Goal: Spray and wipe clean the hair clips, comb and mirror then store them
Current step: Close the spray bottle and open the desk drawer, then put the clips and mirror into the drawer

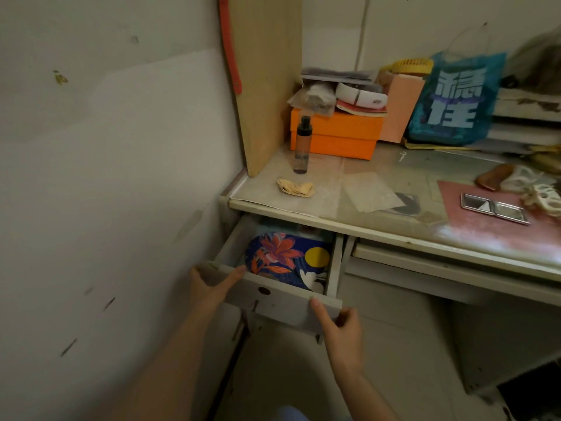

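While both hands hold the front panel of the drawer point(282, 302), the things to be cleaned lie up on the bench point(334, 189), well apart from either hand and to the right. The left hand point(212, 284) grips the panel's left end, thumb over the top edge; the right hand point(340, 326) grips its right corner, fingers curled round it. The drawer stands part-way out, with 1 flower-patterned flat item point(285, 259) inside.

The mirror point(494, 208), 1 hinged case lying open with 2 panes, rests on a pink mat point(485, 229) near the bench's right side, its long axis running left to right. Just beyond it sits a pale tangle of hair clips point(543, 192), too blurred to count, and 1 brown piece that may be the comb point(494, 177). All of these lie on the right hand's side, so that hand looks the nearer.

Closer to the drawer, at the bench's left end, stand 1 spray bottle point(302, 145) upright and 1 crumpled yellow cloth point(296, 187) just in front of it, nearer the left hand.
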The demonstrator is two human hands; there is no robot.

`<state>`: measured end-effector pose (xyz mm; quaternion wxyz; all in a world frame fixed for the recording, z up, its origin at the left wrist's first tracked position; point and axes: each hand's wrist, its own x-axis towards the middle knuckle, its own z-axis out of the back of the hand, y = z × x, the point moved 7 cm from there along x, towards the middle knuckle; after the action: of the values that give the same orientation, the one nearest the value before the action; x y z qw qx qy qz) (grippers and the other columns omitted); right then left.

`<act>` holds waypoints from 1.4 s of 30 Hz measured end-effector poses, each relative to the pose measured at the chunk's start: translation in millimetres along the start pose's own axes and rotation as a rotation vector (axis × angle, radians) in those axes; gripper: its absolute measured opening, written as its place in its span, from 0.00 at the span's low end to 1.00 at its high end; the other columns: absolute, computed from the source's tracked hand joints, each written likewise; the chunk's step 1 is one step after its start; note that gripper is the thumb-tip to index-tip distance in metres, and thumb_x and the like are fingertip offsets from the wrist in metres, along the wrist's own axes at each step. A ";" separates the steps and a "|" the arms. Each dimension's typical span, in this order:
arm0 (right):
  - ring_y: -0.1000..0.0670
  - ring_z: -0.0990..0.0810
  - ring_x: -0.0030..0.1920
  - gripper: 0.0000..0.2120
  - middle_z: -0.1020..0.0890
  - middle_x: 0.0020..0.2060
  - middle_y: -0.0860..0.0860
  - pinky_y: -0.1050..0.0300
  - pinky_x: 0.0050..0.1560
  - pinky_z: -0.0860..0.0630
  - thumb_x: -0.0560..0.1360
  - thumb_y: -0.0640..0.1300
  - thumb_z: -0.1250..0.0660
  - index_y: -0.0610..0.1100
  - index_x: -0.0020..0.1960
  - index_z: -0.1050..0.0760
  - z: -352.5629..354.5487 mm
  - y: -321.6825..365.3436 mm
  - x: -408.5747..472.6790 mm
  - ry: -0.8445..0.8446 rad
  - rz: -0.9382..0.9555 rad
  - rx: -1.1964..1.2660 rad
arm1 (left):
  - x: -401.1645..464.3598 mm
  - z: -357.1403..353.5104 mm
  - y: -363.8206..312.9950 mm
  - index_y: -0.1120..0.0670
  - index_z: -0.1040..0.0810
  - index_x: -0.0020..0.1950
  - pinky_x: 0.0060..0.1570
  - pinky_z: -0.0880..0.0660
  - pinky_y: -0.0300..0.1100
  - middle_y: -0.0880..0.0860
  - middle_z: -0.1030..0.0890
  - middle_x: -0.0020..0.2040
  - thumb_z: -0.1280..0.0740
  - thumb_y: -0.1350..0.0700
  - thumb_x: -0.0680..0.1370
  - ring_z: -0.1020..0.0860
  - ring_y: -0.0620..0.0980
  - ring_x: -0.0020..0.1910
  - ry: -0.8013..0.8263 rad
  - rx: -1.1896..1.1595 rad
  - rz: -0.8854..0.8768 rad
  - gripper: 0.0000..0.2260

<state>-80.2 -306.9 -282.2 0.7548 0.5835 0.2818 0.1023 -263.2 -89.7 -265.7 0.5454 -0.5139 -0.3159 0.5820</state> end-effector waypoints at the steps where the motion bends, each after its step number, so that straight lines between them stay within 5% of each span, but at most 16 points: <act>1: 0.51 0.23 0.46 0.22 0.23 0.46 0.47 0.51 0.48 0.22 0.68 0.56 0.28 0.42 0.52 0.29 0.4 0.2 -1.1 0.003 -0.003 -0.002 | -0.6 0.6 0.8 0.59 0.36 0.67 0.65 0.31 0.53 0.59 0.30 0.66 0.20 0.44 0.58 0.29 0.57 0.63 0.000 0.007 -0.001 0.46; 5: 0.48 0.22 0.46 0.23 0.22 0.46 0.47 0.44 0.51 0.21 0.66 0.58 0.28 0.43 0.51 0.29 0.8 1.2 -2.6 0.021 -0.023 -0.024 | -3.7 -1.3 0.4 0.58 0.36 0.67 0.65 0.31 0.53 0.59 0.29 0.66 0.19 0.41 0.55 0.28 0.57 0.63 0.000 0.002 -0.011 0.48; 10: 0.48 0.22 0.47 0.20 0.22 0.46 0.48 0.42 0.50 0.21 0.66 0.60 0.30 0.49 0.48 0.31 2.1 10.4 -6.8 0.055 -0.019 -0.080 | -11.8 -0.3 -12.2 0.55 0.44 0.74 0.68 0.35 0.53 0.59 0.38 0.73 0.21 0.50 0.64 0.36 0.58 0.70 -0.054 0.082 -0.108 0.46; 15: 0.47 0.23 0.56 0.37 0.23 0.58 0.48 0.40 0.52 0.21 0.64 0.69 0.33 0.48 0.64 0.32 10.0 24.1 -8.7 0.088 0.045 -0.221 | -29.3 -7.4 -48.5 0.50 0.47 0.76 0.72 0.46 0.58 0.58 0.47 0.77 0.28 0.42 0.69 0.46 0.58 0.75 -0.094 0.494 -0.374 0.43; 19: 0.47 0.35 0.69 0.31 0.33 0.70 0.48 0.48 0.67 0.33 0.76 0.59 0.38 0.49 0.74 0.41 33.9 54.7 -4.6 0.046 0.210 -0.486 | -51.7 -36.6 -80.2 0.46 0.51 0.77 0.72 0.54 0.55 0.55 0.51 0.78 0.37 0.38 0.74 0.51 0.56 0.76 -0.054 0.709 -0.554 0.37; 28: 0.43 0.56 0.77 0.30 0.54 0.78 0.49 0.42 0.74 0.52 0.78 0.63 0.49 0.57 0.77 0.53 102.4 102.1 41.1 -0.096 0.468 -1.069 | -79.0 -128.6 -120.9 0.45 0.46 0.76 0.71 0.54 0.57 0.56 0.50 0.78 0.52 0.35 0.74 0.49 0.59 0.76 0.042 1.012 -0.881 0.31; 31: 0.43 0.56 0.77 0.30 0.54 0.78 0.49 0.42 0.74 0.53 0.79 0.62 0.48 0.56 0.77 0.53 125.2 117.8 66.2 -0.154 0.527 -1.114 | -78.0 -170.9 -137.0 0.47 0.38 0.74 0.68 0.43 0.61 0.58 0.41 0.76 0.49 0.36 0.74 0.40 0.62 0.73 0.096 1.018 -0.952 0.30; 35: 0.41 0.49 0.76 0.30 0.47 0.77 0.46 0.40 0.73 0.49 0.78 0.61 0.44 0.54 0.76 0.47 152.1 136.3 103.9 -0.242 0.571 -1.179 | -73.3 -237.9 -165.6 0.44 0.40 0.74 0.71 0.51 0.57 0.56 0.46 0.77 0.37 0.41 0.75 0.47 0.59 0.75 0.162 0.941 -1.037 0.29; 42: 0.39 0.35 0.71 0.30 0.33 0.72 0.44 0.39 0.67 0.37 0.73 0.58 0.34 0.51 0.72 0.35 218.1 186.8 133.3 -0.347 0.368 -1.278 | -87.0 -317.8 -220.7 0.45 0.34 0.71 0.70 0.47 0.54 0.56 0.37 0.74 0.48 0.36 0.73 0.37 0.60 0.72 0.348 1.012 -1.080 0.28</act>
<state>180.6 -366.3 -112.7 0.9553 0.0701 -0.0624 0.2802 94.1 -189.2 -125.3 0.9656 -0.0594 -0.1273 0.2188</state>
